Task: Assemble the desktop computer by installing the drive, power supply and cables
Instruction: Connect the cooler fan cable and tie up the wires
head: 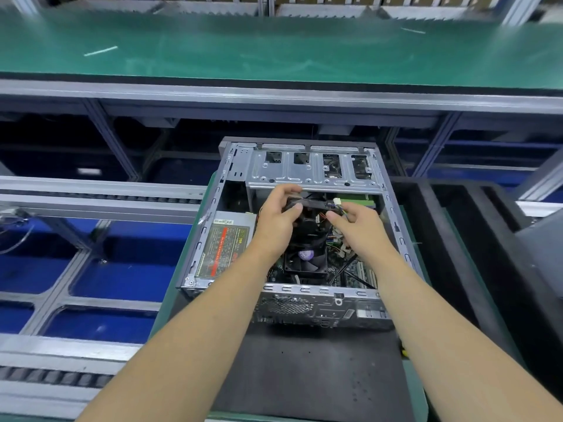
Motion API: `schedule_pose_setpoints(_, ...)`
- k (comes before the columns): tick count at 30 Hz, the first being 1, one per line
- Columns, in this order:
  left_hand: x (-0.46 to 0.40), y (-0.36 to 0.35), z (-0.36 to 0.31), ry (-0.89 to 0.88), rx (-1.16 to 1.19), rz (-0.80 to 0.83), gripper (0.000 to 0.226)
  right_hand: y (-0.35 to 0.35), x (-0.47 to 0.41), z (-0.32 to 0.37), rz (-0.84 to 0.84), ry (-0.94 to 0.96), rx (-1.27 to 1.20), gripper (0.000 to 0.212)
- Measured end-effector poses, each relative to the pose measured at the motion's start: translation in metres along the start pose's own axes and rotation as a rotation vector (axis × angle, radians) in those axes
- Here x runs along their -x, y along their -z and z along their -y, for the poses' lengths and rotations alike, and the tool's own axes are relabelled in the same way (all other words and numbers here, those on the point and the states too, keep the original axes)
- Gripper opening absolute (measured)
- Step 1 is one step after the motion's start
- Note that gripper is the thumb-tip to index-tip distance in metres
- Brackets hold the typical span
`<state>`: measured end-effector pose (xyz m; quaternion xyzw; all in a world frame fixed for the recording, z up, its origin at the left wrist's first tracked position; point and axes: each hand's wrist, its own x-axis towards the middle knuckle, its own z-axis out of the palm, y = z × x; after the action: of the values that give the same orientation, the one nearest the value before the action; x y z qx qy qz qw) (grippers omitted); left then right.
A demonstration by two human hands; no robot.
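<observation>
Nearest lies a dark mat (304, 376) on the tabletop, and on it one open computer case (393, 208) on its side, its long axis running away from the person, the perforated back panel (292, 306) facing them. Inside the case, at the left wall, sits one power supply (224, 251) with its label up. Right of it is the green board with one black fan (306, 260) and loose coloured wires (338, 242). Above the fan, two hands meet: the left hand (278, 217) has its grip curled round a black cable bundle (313, 205) lying crosswise, and the right hand (356, 220) pinches the same bundle near its white plug (336, 201). Beyond them spans one metal drive cage (307, 170) with four cut-outs. Farthest runs a green conveyor belt (274, 50).
</observation>
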<state>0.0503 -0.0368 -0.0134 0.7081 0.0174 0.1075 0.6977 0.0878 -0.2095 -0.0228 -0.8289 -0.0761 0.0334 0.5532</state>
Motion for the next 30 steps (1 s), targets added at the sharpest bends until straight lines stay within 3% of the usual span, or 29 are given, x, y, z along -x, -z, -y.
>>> schedule_pose_setpoints(2, 0.000, 0.000, 0.000, 0.004, 0.004, 0.000, 0.026, 0.002, 0.001, 0.001, -0.004, 0.011, -0.036, 0.014)
schedule_pose_setpoints(4, 0.000, 0.000, 0.003, 0.029, -0.018, 0.006, 0.021, 0.003, 0.002, 0.001, 0.023, 0.012, -0.022, 0.010)
schedule_pose_setpoints(9, -0.001, -0.001, 0.007, 0.039, -0.264, 0.051, 0.055, 0.002, 0.000, -0.003, 0.043, 0.023, -0.128, 0.004)
schedule_pose_setpoints(12, -0.004, -0.001, 0.007, 0.012, -0.269, -0.047, 0.036, 0.004, -0.003, -0.004, 0.003, -0.012, -0.290, 0.021)
schedule_pose_setpoints(14, -0.003, -0.001, 0.004, -0.056, -0.286, -0.052, 0.028, 0.005, -0.004, -0.003, -0.039, -0.027, -0.298, 0.027)
schedule_pose_setpoints(19, 0.005, -0.002, -0.002, -0.405, -0.530, -0.061, 0.028, 0.005, -0.006, -0.004, -0.232, -0.022, -0.104, 0.016)
schedule_pose_setpoints(23, 0.006, -0.002, -0.005, -0.538, -0.620, -0.116, 0.041, 0.003, -0.003, 0.000, -0.102, -0.101, -0.231, 0.028)
schedule_pose_setpoints(26, 0.006, -0.001, -0.003, -0.561, -0.635, -0.078, 0.047, 0.004, 0.000, 0.005, 0.009, -0.143, -0.445, 0.029)
schedule_pose_setpoints(30, 0.004, -0.003, 0.004, -0.392, -0.597, 0.027, 0.067, 0.006, -0.004, 0.006, -0.099, -0.134, -0.480, 0.011)
